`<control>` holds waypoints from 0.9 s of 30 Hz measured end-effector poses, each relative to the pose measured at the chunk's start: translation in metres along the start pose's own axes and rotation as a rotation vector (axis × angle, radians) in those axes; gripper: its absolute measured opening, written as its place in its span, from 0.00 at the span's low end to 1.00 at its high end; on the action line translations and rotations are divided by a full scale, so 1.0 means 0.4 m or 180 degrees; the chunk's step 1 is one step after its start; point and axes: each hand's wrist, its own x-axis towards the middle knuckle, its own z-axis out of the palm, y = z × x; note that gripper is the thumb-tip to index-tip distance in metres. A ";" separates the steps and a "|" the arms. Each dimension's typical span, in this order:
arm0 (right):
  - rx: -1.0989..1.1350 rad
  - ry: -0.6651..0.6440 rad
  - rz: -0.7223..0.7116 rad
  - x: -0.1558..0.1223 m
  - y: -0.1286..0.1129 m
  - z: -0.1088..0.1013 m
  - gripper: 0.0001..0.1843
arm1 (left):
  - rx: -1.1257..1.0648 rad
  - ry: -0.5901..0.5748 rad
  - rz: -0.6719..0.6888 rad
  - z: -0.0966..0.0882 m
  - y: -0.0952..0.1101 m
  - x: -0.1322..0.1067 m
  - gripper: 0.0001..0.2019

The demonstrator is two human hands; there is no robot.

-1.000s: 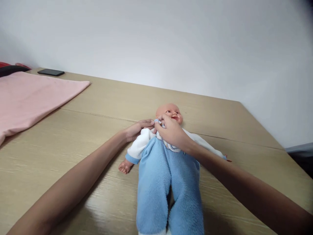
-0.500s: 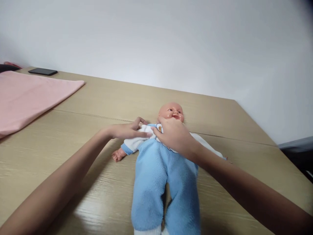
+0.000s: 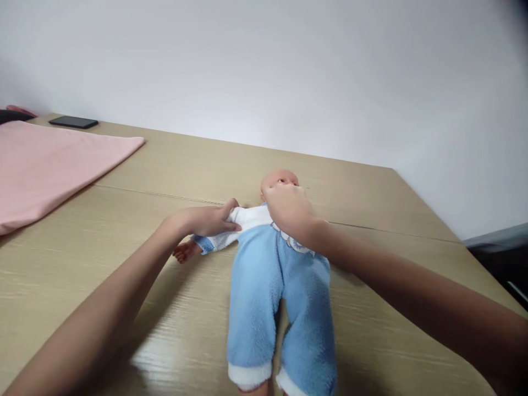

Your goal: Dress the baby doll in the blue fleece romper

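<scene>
A baby doll (image 3: 277, 177) lies on its back on the table, head away from me. It wears a fleece outfit (image 3: 258, 286) with a white top and blue trousers with white cuffs. My left hand (image 3: 208, 221) pinches the white fabric near the shoulder on the left, thumb and fingers closed on it. At the neck and chest, my right hand (image 3: 291, 209) is closed around the front of the outfit, and its fingertips are hidden. It covers the doll's lower face and part of a printed figure. The doll's arm on the right is hidden behind my forearm.
A pink cloth (image 3: 61, 165) is spread over the left side of the wooden table (image 3: 185, 324). Behind it lies a black phone (image 3: 74, 121). A white wall (image 3: 264, 71) rises behind the table. Something dark (image 3: 497, 264) stands beyond the right edge.
My right hand has moved up toward the doll's face and closed on the clothing. The outfit has been drawn upward, baring the lower legs. My left hand has shifted slightly left, stretching the white fabric.
</scene>
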 end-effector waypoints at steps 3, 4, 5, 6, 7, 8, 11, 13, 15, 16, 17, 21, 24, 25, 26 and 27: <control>0.0047 -0.0005 0.0077 -0.008 0.007 -0.005 0.12 | -0.0043 0.0042 0.0043 -0.008 -0.014 0.005 0.27; 0.0091 0.0007 0.0080 -0.009 0.010 -0.004 0.11 | -0.0039 0.0072 0.0041 -0.008 -0.014 0.005 0.28; 0.0142 0.0030 0.0074 -0.011 0.015 -0.002 0.10 | -0.0022 0.0095 0.0031 -0.007 -0.015 0.005 0.29; 0.0190 0.0066 0.0056 -0.013 0.023 0.001 0.10 | 0.0002 0.0102 0.0025 -0.006 -0.015 0.004 0.31; 0.0260 0.0102 0.0032 -0.017 0.033 0.005 0.11 | 0.0020 0.0080 0.0032 -0.004 -0.015 0.004 0.32; 0.0368 0.0120 0.0010 -0.022 0.045 0.009 0.13 | 0.0015 0.0029 0.0065 -0.002 -0.016 0.004 0.34; 0.0963 0.0084 -0.0002 -0.049 0.093 0.023 0.16 | -0.0158 -0.0087 0.0342 0.002 -0.019 0.007 0.34; 0.1545 0.0018 0.0058 -0.078 0.133 0.034 0.17 | -0.0144 0.0116 0.0666 -0.003 -0.014 0.005 0.30; 0.2181 -0.0110 0.0088 -0.117 0.174 0.048 0.18 | 0.0120 0.0533 0.0993 -0.013 0.001 -0.009 0.24; 0.2499 -0.0218 0.0066 -0.140 0.195 0.057 0.19 | 0.0277 0.0651 0.1123 -0.018 0.012 -0.021 0.21; 0.2731 -0.0299 -0.0013 -0.165 0.215 0.068 0.20 | 0.0381 0.0636 0.1200 -0.022 0.024 -0.034 0.17; 0.2724 -0.0074 -0.0004 -0.270 0.276 0.115 0.22 | 0.0082 -0.0083 0.1176 -0.012 0.069 -0.082 0.08; 0.2583 0.0328 0.0059 -0.335 0.294 0.152 0.18 | -0.0208 -0.0144 0.1054 0.010 0.083 -0.084 0.07; 0.2494 0.0481 0.0069 -0.351 0.296 0.166 0.16 | -0.0228 -0.0157 0.0993 0.015 0.084 -0.080 0.08; 0.2378 0.0625 0.0070 -0.363 0.297 0.181 0.14 | -0.0230 -0.0210 0.0924 0.017 0.083 -0.076 0.08; 0.2261 0.0737 0.0058 -0.372 0.297 0.197 0.12 | -0.0248 -0.0292 0.0859 0.017 0.080 -0.072 0.09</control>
